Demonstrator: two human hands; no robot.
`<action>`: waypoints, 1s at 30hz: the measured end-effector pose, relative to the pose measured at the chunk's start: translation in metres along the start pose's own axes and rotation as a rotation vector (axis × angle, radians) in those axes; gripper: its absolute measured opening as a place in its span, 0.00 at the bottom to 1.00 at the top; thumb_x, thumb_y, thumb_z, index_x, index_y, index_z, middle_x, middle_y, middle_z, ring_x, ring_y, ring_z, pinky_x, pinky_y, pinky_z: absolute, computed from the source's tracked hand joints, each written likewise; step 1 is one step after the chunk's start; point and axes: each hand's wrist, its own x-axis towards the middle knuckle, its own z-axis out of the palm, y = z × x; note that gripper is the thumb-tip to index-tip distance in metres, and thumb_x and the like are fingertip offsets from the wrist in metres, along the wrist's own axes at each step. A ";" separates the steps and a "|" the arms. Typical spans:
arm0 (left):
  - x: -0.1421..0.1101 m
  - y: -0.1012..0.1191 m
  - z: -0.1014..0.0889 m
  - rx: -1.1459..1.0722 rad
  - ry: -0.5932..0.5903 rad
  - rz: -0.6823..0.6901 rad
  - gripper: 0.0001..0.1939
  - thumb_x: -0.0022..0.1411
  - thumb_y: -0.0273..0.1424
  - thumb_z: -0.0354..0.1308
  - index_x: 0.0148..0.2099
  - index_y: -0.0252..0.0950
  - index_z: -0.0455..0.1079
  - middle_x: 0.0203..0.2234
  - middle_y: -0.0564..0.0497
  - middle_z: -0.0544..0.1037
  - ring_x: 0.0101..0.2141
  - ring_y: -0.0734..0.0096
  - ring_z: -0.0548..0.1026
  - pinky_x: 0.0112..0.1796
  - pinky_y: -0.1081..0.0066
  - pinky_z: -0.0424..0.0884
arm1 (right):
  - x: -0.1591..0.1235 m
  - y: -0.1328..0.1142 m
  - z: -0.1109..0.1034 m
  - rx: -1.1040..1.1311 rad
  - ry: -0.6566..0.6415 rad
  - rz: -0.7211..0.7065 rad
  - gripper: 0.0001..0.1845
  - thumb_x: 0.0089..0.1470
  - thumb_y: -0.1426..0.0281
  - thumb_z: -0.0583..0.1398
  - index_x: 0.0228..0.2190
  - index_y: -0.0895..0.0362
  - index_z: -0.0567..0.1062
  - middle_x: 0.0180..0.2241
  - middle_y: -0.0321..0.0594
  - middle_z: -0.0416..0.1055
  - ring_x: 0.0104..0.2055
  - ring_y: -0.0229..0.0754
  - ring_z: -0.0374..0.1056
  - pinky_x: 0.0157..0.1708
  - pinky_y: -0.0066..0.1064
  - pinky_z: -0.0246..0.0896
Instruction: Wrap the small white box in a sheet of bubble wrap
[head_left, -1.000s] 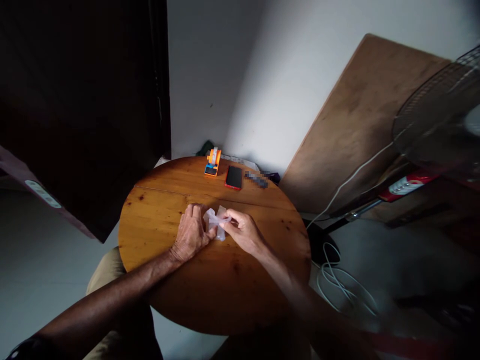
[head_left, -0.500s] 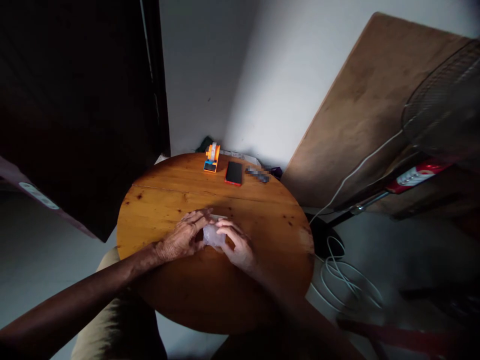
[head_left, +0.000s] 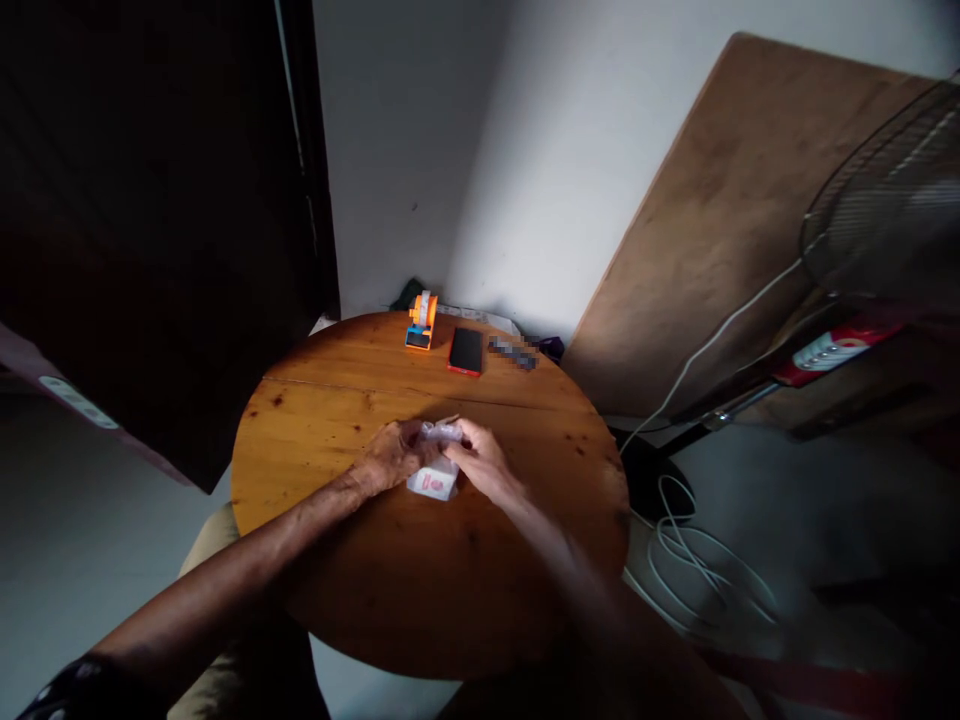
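A small white box with a red print, loosely wrapped in clear plastic film, stands at the middle of the round wooden table. My left hand pinches the film at the upper left of the package, its fingers curled. At the upper right, my right hand grips the film too, with thumb and fingers bent together. Crumpled film bunches up between both hands. The fingertips are partly hidden behind it.
Toward the wall stand an orange and blue tape dispenser, a phone with a red case and a blurred-out dark item. To the right are a standing fan, a leaning board and a coiled white cable.
Both hands have shifted from the package's sides to its far upper edge. Its printed near face now shows, with film gathered between the fingers.
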 end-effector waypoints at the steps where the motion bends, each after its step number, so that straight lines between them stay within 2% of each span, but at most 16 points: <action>1: 0.003 0.000 0.001 -0.008 0.019 -0.026 0.13 0.57 0.38 0.60 0.36 0.31 0.74 0.23 0.50 0.74 0.24 0.71 0.69 0.24 0.73 0.63 | 0.004 0.002 0.000 0.042 -0.007 0.063 0.03 0.48 0.74 0.58 0.27 0.54 0.68 0.23 0.32 0.68 0.25 0.36 0.65 0.24 0.25 0.57; 3: 0.006 -0.002 0.003 -0.050 0.030 -0.070 0.14 0.58 0.38 0.59 0.38 0.31 0.74 0.25 0.49 0.76 0.24 0.71 0.70 0.24 0.72 0.65 | 0.007 0.007 0.000 0.119 -0.018 0.127 0.03 0.49 0.71 0.59 0.27 0.55 0.68 0.23 0.32 0.68 0.24 0.37 0.64 0.23 0.26 0.57; 6: 0.006 -0.003 0.003 -0.103 0.043 -0.084 0.13 0.58 0.37 0.59 0.38 0.31 0.74 0.27 0.49 0.76 0.25 0.72 0.70 0.25 0.73 0.65 | 0.003 0.012 -0.005 0.244 -0.077 0.076 0.10 0.51 0.61 0.62 0.31 0.54 0.71 0.27 0.35 0.72 0.28 0.40 0.69 0.28 0.29 0.62; 8: 0.004 -0.004 0.003 -0.112 0.066 -0.088 0.11 0.57 0.35 0.60 0.36 0.31 0.73 0.25 0.50 0.75 0.24 0.73 0.69 0.25 0.73 0.64 | -0.002 0.013 -0.011 0.325 -0.179 0.011 0.19 0.48 0.58 0.66 0.39 0.53 0.72 0.35 0.39 0.76 0.37 0.44 0.72 0.37 0.34 0.67; 10: 0.003 -0.003 0.002 -0.110 0.083 -0.085 0.11 0.55 0.35 0.60 0.34 0.31 0.73 0.24 0.50 0.74 0.24 0.73 0.68 0.24 0.73 0.62 | -0.007 0.012 -0.016 0.369 -0.271 -0.032 0.33 0.43 0.59 0.70 0.50 0.51 0.68 0.46 0.42 0.75 0.47 0.48 0.72 0.46 0.40 0.67; 11: 0.003 -0.003 0.001 -0.119 0.091 -0.079 0.10 0.54 0.35 0.61 0.34 0.31 0.72 0.24 0.51 0.74 0.24 0.74 0.67 0.24 0.74 0.62 | -0.009 0.012 -0.017 0.368 -0.289 -0.041 0.39 0.42 0.60 0.71 0.55 0.49 0.65 0.50 0.43 0.73 0.50 0.49 0.71 0.49 0.42 0.66; 13: 0.002 -0.003 0.002 -0.186 0.090 -0.064 0.11 0.53 0.35 0.63 0.34 0.32 0.72 0.24 0.52 0.74 0.24 0.75 0.67 0.25 0.74 0.62 | -0.012 0.011 -0.017 0.337 -0.282 -0.042 0.44 0.43 0.62 0.71 0.59 0.47 0.61 0.55 0.44 0.70 0.52 0.50 0.70 0.52 0.46 0.66; 18: 0.000 0.000 0.005 -0.480 0.036 -0.079 0.19 0.49 0.41 0.68 0.37 0.32 0.72 0.27 0.51 0.76 0.26 0.74 0.70 0.29 0.73 0.66 | -0.012 0.015 -0.011 0.281 -0.216 -0.034 0.42 0.48 0.63 0.68 0.61 0.45 0.59 0.53 0.45 0.71 0.51 0.51 0.71 0.50 0.48 0.69; 22: 0.001 0.001 0.009 -0.565 0.073 -0.106 0.22 0.49 0.45 0.68 0.37 0.31 0.72 0.27 0.51 0.76 0.26 0.73 0.71 0.29 0.73 0.66 | -0.010 0.021 -0.006 0.263 -0.128 -0.101 0.40 0.50 0.63 0.66 0.61 0.46 0.59 0.52 0.45 0.71 0.49 0.49 0.72 0.46 0.45 0.71; 24: 0.003 0.000 0.011 -0.590 0.106 -0.129 0.22 0.49 0.46 0.69 0.34 0.32 0.72 0.24 0.53 0.75 0.24 0.74 0.69 0.27 0.74 0.64 | -0.010 0.022 -0.004 0.174 -0.025 -0.179 0.38 0.49 0.64 0.66 0.60 0.47 0.61 0.51 0.44 0.71 0.48 0.48 0.72 0.46 0.44 0.71; 28: 0.006 -0.003 0.013 -0.624 0.142 -0.151 0.22 0.45 0.46 0.71 0.32 0.34 0.72 0.22 0.54 0.75 0.22 0.75 0.68 0.25 0.74 0.64 | -0.013 0.019 -0.003 -0.143 0.256 -0.354 0.33 0.47 0.67 0.66 0.55 0.49 0.67 0.46 0.43 0.73 0.47 0.49 0.70 0.50 0.46 0.66; 30: 0.008 -0.005 0.014 -0.637 0.154 -0.155 0.20 0.44 0.45 0.71 0.31 0.34 0.72 0.21 0.55 0.75 0.21 0.76 0.68 0.25 0.75 0.63 | -0.015 0.015 -0.003 -0.294 0.314 -0.450 0.27 0.48 0.68 0.65 0.51 0.50 0.70 0.45 0.42 0.74 0.47 0.50 0.70 0.51 0.46 0.64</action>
